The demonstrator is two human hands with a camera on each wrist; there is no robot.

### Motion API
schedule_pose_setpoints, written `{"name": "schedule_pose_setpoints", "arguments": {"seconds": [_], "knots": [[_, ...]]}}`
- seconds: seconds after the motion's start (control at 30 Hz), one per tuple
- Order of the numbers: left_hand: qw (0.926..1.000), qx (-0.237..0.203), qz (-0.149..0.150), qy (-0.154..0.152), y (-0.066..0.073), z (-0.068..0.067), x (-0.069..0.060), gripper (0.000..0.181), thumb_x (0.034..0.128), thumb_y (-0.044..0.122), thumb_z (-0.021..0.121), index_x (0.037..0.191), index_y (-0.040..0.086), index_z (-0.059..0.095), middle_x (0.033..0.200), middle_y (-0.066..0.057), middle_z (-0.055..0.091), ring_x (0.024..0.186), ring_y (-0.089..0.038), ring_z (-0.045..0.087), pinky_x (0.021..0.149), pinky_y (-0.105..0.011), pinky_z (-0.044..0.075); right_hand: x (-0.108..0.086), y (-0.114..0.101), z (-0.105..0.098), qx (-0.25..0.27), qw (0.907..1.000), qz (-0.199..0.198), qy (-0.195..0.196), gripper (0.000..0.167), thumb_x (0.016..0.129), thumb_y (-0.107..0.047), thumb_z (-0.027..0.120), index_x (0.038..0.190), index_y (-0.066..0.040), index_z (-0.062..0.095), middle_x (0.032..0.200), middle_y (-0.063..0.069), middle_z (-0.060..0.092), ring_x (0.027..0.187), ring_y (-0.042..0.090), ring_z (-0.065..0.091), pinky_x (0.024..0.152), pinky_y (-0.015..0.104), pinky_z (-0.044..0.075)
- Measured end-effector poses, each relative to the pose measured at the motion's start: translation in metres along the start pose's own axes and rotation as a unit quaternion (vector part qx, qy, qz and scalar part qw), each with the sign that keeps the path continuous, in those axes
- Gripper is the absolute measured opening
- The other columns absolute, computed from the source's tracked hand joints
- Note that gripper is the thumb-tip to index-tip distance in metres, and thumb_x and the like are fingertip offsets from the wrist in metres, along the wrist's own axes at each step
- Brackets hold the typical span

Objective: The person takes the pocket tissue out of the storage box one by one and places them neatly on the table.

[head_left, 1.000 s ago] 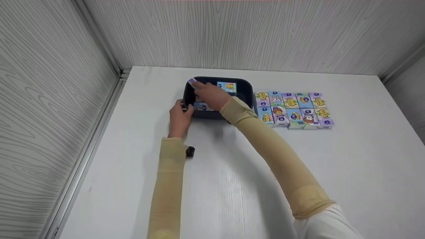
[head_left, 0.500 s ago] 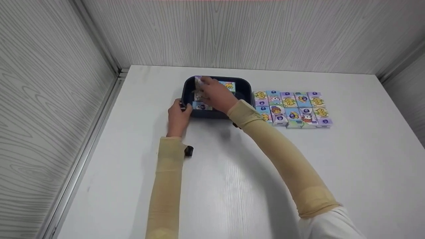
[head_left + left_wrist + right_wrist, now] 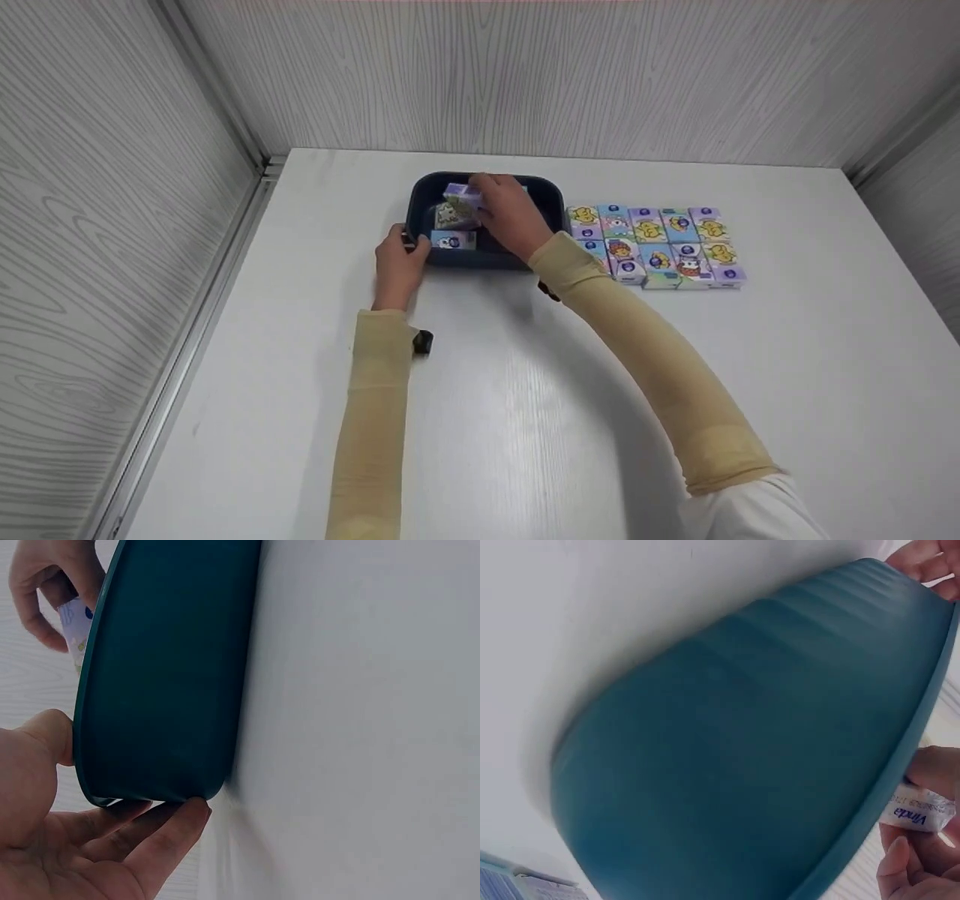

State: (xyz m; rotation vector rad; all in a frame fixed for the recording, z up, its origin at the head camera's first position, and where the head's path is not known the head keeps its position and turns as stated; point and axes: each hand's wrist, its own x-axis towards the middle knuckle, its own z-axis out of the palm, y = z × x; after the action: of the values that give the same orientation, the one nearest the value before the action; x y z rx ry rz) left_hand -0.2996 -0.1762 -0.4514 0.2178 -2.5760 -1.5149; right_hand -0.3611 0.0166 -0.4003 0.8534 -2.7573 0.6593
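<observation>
Blue-green bin [image 3: 474, 259] stands near the tabletop's [image 3: 480, 420] far edge, left of centre. Left hand [image 3: 397, 266]: grip clasps the bin's near-left corner. Right hand [image 3: 516, 216]: grip pinches the held pack [image 3: 459, 195] over the bin; contact with the inner packs [image 3: 454, 240] is unclear. Ten outer packs [image 3: 651, 232] lie in two rows beside the bin's right wall.

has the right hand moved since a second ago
Yes. In the head view, the right hand, holding a Vinda packet, has moved to the right, away from the left end of the dark plastic tub, which has stayed put.
</observation>
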Motion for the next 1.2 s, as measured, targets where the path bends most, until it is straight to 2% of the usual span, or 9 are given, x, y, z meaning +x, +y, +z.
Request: {"name": "schedule_pose_setpoints", "arguments": {"seconds": [0.1,0.2,0.43,0.6,0.87,1.03,1.2], "knots": [[1.0,-0.003,0.0,-0.001,0.0,-0.001,0.0,0.035,0.0946,0.018,0.053,0.122,-0.004,0.053,0.111,-0.017,0.061,0.101,-0.026,0.057,0.089,-0.038,0.045,-0.003,0.002,-0.002,-0.003,1.0,0.0,0.007,0.038,0.089,-0.009,0.067,0.124,-0.007,0.054,0.118,0.012,0.059,0.112,0.027,0.053,0.1,0.041,0.037],[1.0,-0.007,0.002,0.002,-0.001,-0.001,0.001,0.035,0.0945,0.017,0.054,0.122,-0.004,0.054,0.111,-0.017,0.062,0.101,-0.026,0.057,0.089,-0.038,0.044,-0.006,0.005,-0.004,0.01,0.9999,-0.003,0.011,0.036,0.089,-0.008,0.066,0.123,-0.008,0.054,0.115,0.01,0.059,0.108,0.025,0.055,0.097,0.04,0.039],[1.0,0.0,-0.003,-0.004,-0.003,0.0,0.003,0.04,0.0946,0.019,0.054,0.126,-0.004,0.051,0.117,-0.018,0.06,0.107,-0.025,0.055,0.094,-0.038,0.042,-0.014,0.014,-0.013,0.043,0.999,-0.007,-0.007,0.035,0.091,-0.006,0.061,0.125,-0.011,0.052,0.114,0.008,0.052,0.101,0.02,0.055,0.085,0.033,0.047],[1.0,0.005,0.003,-0.002,-0.002,0.001,0.003,0.04,0.0944,0.02,0.053,0.126,-0.004,0.051,0.118,-0.018,0.06,0.11,-0.025,0.054,0.096,-0.037,0.041,-0.019,0.024,-0.029,0.053,0.9983,-0.02,0.009,0.035,0.091,-0.006,0.061,0.125,-0.01,0.054,0.115,0.007,0.052,0.102,0.017,0.054,0.087,0.032,0.045],[0.9999,-0.01,0.009,0.0,-0.004,-0.002,0.003,0.039,0.0946,0.02,0.054,0.125,-0.004,0.052,0.112,-0.017,0.06,0.1,-0.024,0.056,0.088,-0.037,0.044,-0.033,0.043,-0.054,0.052,0.998,-0.012,0.033,0.045,0.09,-0.003,0.062,0.132,-0.009,0.048,0.121,0.007,0.05,0.109,0.021,0.053,0.091,0.035,0.045],[0.9999,-0.013,0.003,-0.003,-0.005,-0.003,0.003,0.04,0.0949,0.021,0.054,0.127,-0.004,0.051,0.113,-0.017,0.06,0.1,-0.024,0.056,0.087,-0.037,0.045,-0.049,0.05,-0.069,0.042,0.9984,-0.007,0.037,0.05,0.089,-0.003,0.063,0.135,-0.012,0.045,0.122,0.007,0.05,0.113,0.02,0.052,0.094,0.034,0.044],[0.9998,-0.013,-0.003,-0.011,-0.006,-0.002,0.001,0.041,0.0952,0.021,0.053,0.128,-0.003,0.05,0.117,-0.017,0.059,0.103,-0.024,0.055,0.089,-0.037,0.045,-0.077,0.053,-0.09,0.025,0.9987,-0.005,0.045,0.052,0.089,-0.004,0.064,0.136,-0.013,0.045,0.122,0.005,0.049,0.113,0.017,0.051,0.096,0.031,0.044]]}}
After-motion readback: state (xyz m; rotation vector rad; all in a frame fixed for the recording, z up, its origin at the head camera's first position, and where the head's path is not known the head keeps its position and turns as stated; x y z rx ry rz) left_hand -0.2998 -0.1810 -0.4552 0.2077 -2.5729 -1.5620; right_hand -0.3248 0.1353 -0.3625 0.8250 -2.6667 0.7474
